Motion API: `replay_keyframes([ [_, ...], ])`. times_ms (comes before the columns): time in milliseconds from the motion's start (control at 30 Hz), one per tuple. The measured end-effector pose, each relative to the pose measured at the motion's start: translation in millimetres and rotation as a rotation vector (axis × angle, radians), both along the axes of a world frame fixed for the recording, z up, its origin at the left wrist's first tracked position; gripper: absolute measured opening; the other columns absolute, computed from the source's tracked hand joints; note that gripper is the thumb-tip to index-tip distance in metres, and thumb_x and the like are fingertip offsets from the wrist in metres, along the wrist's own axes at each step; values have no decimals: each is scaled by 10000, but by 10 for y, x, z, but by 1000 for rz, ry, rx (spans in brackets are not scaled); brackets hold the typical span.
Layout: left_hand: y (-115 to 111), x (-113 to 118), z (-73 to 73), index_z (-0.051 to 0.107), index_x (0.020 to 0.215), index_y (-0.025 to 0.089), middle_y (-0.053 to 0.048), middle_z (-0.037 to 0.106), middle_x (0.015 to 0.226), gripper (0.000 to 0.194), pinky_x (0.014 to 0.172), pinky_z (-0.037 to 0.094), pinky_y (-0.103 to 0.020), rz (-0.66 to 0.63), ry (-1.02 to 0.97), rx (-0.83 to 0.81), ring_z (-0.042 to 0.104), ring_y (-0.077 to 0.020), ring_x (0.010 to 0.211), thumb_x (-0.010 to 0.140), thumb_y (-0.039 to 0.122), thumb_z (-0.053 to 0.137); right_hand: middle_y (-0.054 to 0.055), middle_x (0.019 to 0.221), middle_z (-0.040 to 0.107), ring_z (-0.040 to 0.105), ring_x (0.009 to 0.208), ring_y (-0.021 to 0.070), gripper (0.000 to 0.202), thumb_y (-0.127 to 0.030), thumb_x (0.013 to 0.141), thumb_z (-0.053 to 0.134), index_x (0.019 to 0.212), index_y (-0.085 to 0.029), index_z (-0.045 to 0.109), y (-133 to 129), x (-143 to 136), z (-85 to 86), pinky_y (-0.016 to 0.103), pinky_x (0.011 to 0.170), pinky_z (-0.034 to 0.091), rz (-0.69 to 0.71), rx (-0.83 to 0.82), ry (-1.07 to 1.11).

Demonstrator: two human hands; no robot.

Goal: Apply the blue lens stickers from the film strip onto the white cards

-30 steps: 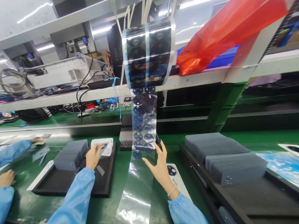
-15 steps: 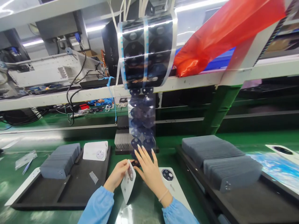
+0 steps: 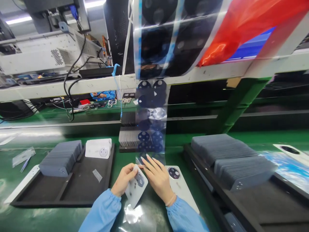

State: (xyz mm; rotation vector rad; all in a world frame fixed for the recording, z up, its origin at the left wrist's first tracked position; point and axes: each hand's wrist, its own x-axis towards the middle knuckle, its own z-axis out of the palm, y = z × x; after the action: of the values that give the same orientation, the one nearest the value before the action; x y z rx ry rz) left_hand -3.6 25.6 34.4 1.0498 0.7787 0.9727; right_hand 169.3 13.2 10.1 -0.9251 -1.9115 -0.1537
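My left hand [image 3: 125, 180] is closed on the edge of a white phone back cover [image 3: 135, 193], which it holds tilted above the bench. A grey round camera patch and small holes show on the cover. My right hand [image 3: 158, 178] has its fingers stretched out over the lower end of a hanging clear film strip [image 3: 152, 124] with dark round stickers. Its thumb is close to the cover's upper edge; whether it touches is unclear. Beside my right wrist lies a white phone back [image 3: 183, 190] with a dark round camera area.
At left, a black tray [image 3: 87, 196] holds grey sheets [image 3: 61, 158] and white covers [image 3: 98, 148]. Another black tray [image 3: 272, 206] with stacked grey panels [image 3: 243, 170] stands right. A large film roll [image 3: 173, 38] hangs overhead near a red plastic bag [image 3: 241, 29]. A shelf beam [image 3: 207, 72] crosses behind.
The cover has turned so more of its face shows. My right hand has shifted slightly right, still with extended fingers. The view has moved closer to the roll.
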Motion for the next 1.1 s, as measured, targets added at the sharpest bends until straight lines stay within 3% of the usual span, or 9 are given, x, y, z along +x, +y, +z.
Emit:
replay_keyframes([
  [100,57,-20,-14,737,928,141,-71,705,857,348,735,479,-245,165,-118,-35,637,-154,748,735,429,765,62,1289,619,552,1223,267,212,-146,910,510,807,-255,659,-19,-42,-45,507,984,458,16,-162,89],
  [200,130,-81,-37,724,893,141,-74,714,912,363,831,472,-282,398,-219,-67,643,-194,896,693,437,790,114,1126,638,622,1041,289,197,-303,837,652,665,-221,602,-19,-61,-64,470,869,509,31,-437,377],
  [300,159,-119,-73,692,813,141,-33,699,781,384,753,483,-274,547,-198,-99,646,-176,792,634,456,819,30,798,606,630,778,222,323,-411,720,780,631,-212,542,6,-34,-57,389,752,525,142,-725,748],
  [367,133,-97,-96,660,762,148,-1,678,726,368,691,473,-239,579,-170,-98,633,-145,717,616,437,834,-9,715,575,612,707,190,370,-439,664,823,649,-206,535,22,-10,-41,352,713,521,179,-840,974],
  [467,34,2,-110,633,815,162,17,667,677,379,570,436,-211,529,-68,-89,614,-131,617,657,462,804,-17,729,585,598,673,157,412,-422,600,868,658,-200,525,13,-7,-5,290,632,512,171,-861,1180],
  [567,-82,122,-101,613,913,173,9,683,695,409,522,415,-213,426,21,-87,597,-131,566,713,506,743,-26,728,594,592,649,138,408,-366,592,883,698,-209,522,-35,-47,28,253,581,510,170,-811,1228],
  [733,-192,252,-100,604,975,172,-19,707,773,426,584,462,-234,273,-41,-136,639,-153,644,725,492,732,-7,746,651,634,694,164,432,-350,632,864,966,-217,624,-106,-95,27,296,668,550,108,-769,1124],
  [867,-210,284,-126,591,982,179,-27,719,807,431,630,484,-242,229,-92,-157,662,-165,703,721,485,746,33,793,682,644,730,186,285,-377,685,825,861,-198,689,-125,-92,-1,319,677,549,62,-721,969],
  [1100,-192,265,-201,571,1030,183,-23,719,837,407,621,472,-223,203,-70,-115,638,-132,678,775,469,709,37,793,685,650,725,193,255,-382,722,800,866,-202,692,-150,-94,-2,329,668,552,33,-676,891],
])
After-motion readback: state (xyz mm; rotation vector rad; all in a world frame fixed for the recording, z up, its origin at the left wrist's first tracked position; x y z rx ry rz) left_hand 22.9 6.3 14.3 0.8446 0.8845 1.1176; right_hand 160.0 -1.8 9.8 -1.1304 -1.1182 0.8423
